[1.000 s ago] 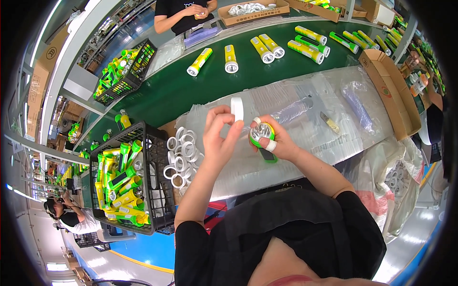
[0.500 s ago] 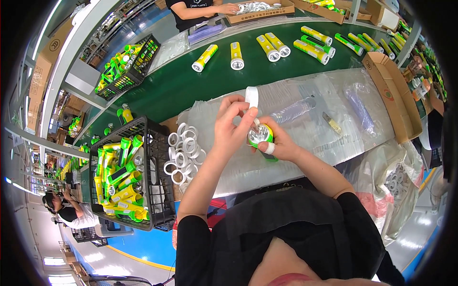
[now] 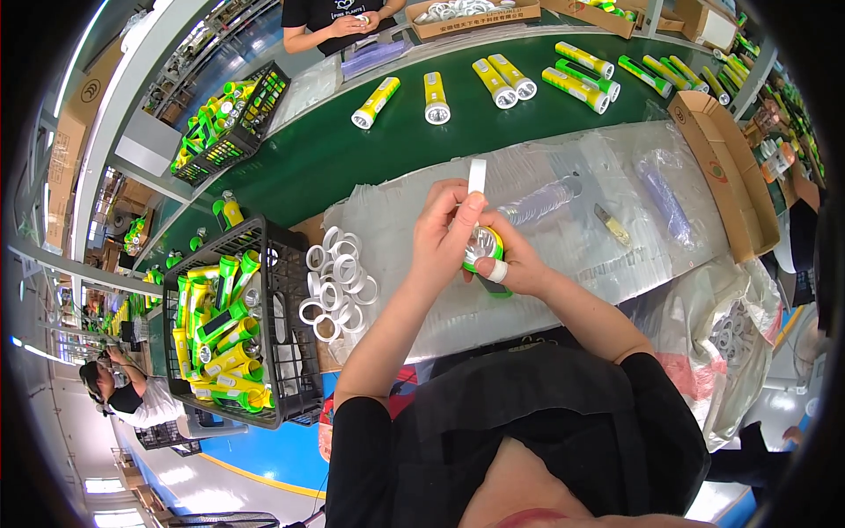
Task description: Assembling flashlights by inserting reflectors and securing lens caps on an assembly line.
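Left hand (image 3: 443, 231) holds 1 ring (image 3: 477, 175); right hand (image 3: 523, 264), 1 flashlight (image 3: 482, 243).

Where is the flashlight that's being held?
In the head view, just right of centre: the right hand holds the flashlight, below the ring in the left hand.

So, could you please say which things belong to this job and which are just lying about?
Job, apparently:
white plastic ring in left hand
yellow-green flashlight in right hand
piled white plastic rings

Seemingly idle:
yellowish-handled cutter
brown cardboard tray

Bright light glares off the floor (image 3: 189, 480); outer edges bend.
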Motion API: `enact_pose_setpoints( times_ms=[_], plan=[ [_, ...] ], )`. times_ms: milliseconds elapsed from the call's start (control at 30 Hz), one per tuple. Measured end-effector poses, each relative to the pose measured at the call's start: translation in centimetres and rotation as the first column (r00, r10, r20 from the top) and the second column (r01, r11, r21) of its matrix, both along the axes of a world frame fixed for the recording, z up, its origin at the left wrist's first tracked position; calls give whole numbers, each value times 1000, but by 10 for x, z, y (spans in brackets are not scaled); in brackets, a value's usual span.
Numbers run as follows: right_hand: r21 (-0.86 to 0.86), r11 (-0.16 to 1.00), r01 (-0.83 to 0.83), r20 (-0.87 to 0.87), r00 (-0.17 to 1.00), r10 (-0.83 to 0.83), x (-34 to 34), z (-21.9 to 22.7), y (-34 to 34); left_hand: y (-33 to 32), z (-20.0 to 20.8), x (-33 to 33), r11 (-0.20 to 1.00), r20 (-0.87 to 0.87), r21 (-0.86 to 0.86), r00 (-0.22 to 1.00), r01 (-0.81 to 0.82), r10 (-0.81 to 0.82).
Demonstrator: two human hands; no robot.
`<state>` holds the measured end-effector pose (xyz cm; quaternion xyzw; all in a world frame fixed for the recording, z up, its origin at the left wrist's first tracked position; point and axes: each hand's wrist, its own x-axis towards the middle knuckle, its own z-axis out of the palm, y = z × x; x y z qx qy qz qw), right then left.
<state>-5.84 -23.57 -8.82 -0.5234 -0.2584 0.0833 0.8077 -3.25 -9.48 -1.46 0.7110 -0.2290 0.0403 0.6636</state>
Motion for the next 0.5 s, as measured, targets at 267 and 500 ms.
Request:
enact_pose_setpoints(
  times_ms=[267,500],
  plan=[
    [-25,1000,-10,23,1000,10,-2,7,-1,4,-2,-6,999,-115,-40,993,27,-32],
    [36,996,-86,-10,996,86,-2,13,-3,92,-71,20,753,337,440,867,-489,366]
  ],
)
